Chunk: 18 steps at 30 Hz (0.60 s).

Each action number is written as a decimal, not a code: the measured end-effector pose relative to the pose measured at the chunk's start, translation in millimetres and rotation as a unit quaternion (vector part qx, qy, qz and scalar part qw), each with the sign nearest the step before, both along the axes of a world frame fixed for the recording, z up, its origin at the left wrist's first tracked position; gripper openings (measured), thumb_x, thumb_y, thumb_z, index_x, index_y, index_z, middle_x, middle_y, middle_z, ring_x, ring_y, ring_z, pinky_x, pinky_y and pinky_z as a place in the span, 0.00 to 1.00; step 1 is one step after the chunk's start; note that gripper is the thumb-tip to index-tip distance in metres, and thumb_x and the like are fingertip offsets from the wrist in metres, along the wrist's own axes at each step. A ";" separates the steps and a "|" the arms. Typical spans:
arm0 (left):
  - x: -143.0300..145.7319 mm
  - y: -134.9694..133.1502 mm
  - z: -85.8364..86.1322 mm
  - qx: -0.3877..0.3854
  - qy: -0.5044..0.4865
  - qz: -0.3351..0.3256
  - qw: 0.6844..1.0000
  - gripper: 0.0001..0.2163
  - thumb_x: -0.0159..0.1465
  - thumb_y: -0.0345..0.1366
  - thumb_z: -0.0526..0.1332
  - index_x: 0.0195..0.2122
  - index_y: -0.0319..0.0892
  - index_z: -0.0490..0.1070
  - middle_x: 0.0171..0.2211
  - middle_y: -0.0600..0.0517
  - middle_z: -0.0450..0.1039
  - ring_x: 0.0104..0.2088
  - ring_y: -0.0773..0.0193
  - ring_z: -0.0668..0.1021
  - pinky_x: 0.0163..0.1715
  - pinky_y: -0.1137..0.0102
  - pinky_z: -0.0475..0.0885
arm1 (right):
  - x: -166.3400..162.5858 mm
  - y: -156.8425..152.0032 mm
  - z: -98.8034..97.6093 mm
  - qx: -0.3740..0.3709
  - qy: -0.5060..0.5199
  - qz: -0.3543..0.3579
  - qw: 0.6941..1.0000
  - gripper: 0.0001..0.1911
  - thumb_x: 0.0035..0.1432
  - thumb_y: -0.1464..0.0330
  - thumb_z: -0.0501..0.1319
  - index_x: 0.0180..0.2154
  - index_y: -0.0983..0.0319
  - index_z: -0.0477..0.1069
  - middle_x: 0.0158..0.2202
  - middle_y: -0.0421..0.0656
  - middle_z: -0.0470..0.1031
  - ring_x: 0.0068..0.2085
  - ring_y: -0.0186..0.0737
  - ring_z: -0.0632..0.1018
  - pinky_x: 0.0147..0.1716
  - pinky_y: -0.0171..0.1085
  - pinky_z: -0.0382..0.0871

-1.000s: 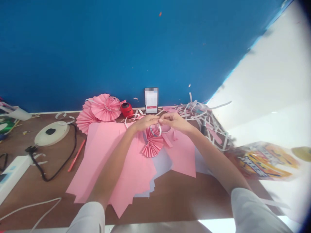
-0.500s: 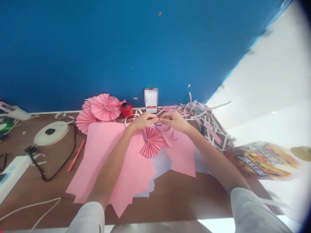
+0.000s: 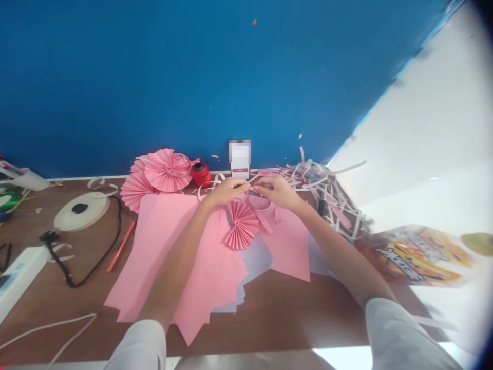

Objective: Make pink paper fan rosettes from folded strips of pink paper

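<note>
My left hand (image 3: 228, 190) and my right hand (image 3: 276, 190) meet at their fingertips over the far side of the table. Both are pinched closed around a small item, partly bluish, too small and too covered to name. Just below them lies a pink pleated paper fan (image 3: 242, 226), spread into a partial round. Beside the fan, under my right hand, is a ring-shaped roll (image 3: 260, 202) that looks like tape. Pink paper sheets (image 3: 200, 272) lie beneath both forearms, with pale lilac sheets (image 3: 254, 259) showing under them.
Finished pink rosettes (image 3: 167, 169) and a red spool (image 3: 201, 174) stand by the blue wall. A phone (image 3: 240, 162) leans there. Paper strips (image 3: 339, 205) pile up at right, near a snack bag (image 3: 423, 257). At left are a glue pot lid (image 3: 81, 211), red pen (image 3: 120, 246) and power strip (image 3: 23, 277).
My fingertips have shifted slightly against each other, and the bluish bit now shows a little differently between them. The paper and other things on the table have stayed put.
</note>
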State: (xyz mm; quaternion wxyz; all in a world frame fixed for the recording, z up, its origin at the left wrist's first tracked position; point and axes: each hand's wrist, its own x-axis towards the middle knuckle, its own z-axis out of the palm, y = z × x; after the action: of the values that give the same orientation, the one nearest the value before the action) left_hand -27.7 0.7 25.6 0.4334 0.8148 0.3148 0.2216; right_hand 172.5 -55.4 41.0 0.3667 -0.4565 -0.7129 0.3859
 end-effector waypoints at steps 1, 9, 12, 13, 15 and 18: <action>-0.3 0.0 0.0 -0.005 -0.002 0.001 1.000 0.18 0.64 0.48 0.52 0.29 0.37 0.70 0.27 0.52 0.68 0.31 0.66 0.70 0.30 0.73 0.63 | 0.1 0.0 -0.2 -0.001 0.001 0.000 1.000 0.16 0.56 0.61 0.59 0.35 0.67 0.77 0.28 0.43 0.76 0.28 0.33 0.72 0.28 0.32 0.61; -3.7 1.9 -0.2 -0.024 -0.011 0.003 1.000 0.19 0.63 0.50 0.53 0.29 0.37 0.71 0.29 0.50 0.69 0.32 0.65 0.70 0.30 0.73 0.65 | 1.0 0.2 -0.7 -0.004 -0.007 -0.011 1.000 0.16 0.56 0.61 0.58 0.35 0.66 0.77 0.29 0.44 0.78 0.29 0.36 0.74 0.29 0.33 0.64; -5.1 2.1 0.5 -0.030 -0.014 0.000 0.999 0.19 0.63 0.50 0.53 0.29 0.38 0.70 0.28 0.51 0.68 0.31 0.66 0.70 0.30 0.73 0.65 | 1.1 0.6 -0.7 -0.005 -0.015 -0.018 1.000 0.16 0.56 0.61 0.59 0.35 0.66 0.77 0.29 0.44 0.78 0.29 0.37 0.75 0.29 0.34 0.64; -5.5 2.0 1.0 -0.032 -0.014 0.000 0.999 0.19 0.63 0.50 0.53 0.29 0.38 0.70 0.28 0.52 0.68 0.31 0.67 0.70 0.30 0.73 0.65 | 1.0 0.7 -0.8 -0.006 -0.018 -0.020 1.000 0.15 0.56 0.61 0.59 0.35 0.66 0.77 0.29 0.44 0.78 0.29 0.37 0.75 0.29 0.34 0.64; -6.4 1.6 2.4 -0.036 -0.014 0.001 0.999 0.19 0.63 0.50 0.54 0.28 0.37 0.70 0.28 0.52 0.67 0.30 0.67 0.70 0.29 0.74 0.65 | 0.7 0.8 -1.0 -0.008 -0.020 -0.024 0.999 0.15 0.56 0.61 0.59 0.36 0.66 0.77 0.29 0.44 0.78 0.30 0.38 0.76 0.29 0.34 0.65; -7.7 1.2 4.7 -0.039 -0.011 0.002 0.999 0.19 0.63 0.50 0.54 0.28 0.37 0.70 0.28 0.52 0.67 0.30 0.67 0.70 0.28 0.74 0.64 | 0.6 1.1 -1.6 -0.014 -0.014 -0.025 0.999 0.16 0.56 0.60 0.60 0.37 0.66 0.77 0.30 0.45 0.78 0.31 0.39 0.77 0.31 0.36 0.67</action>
State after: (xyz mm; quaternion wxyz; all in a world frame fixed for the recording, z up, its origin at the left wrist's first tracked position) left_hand -35.3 1.9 30.3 0.4680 0.7940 0.3202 0.2191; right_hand 173.1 -54.2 39.4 0.3596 -0.4847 -0.7011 0.3798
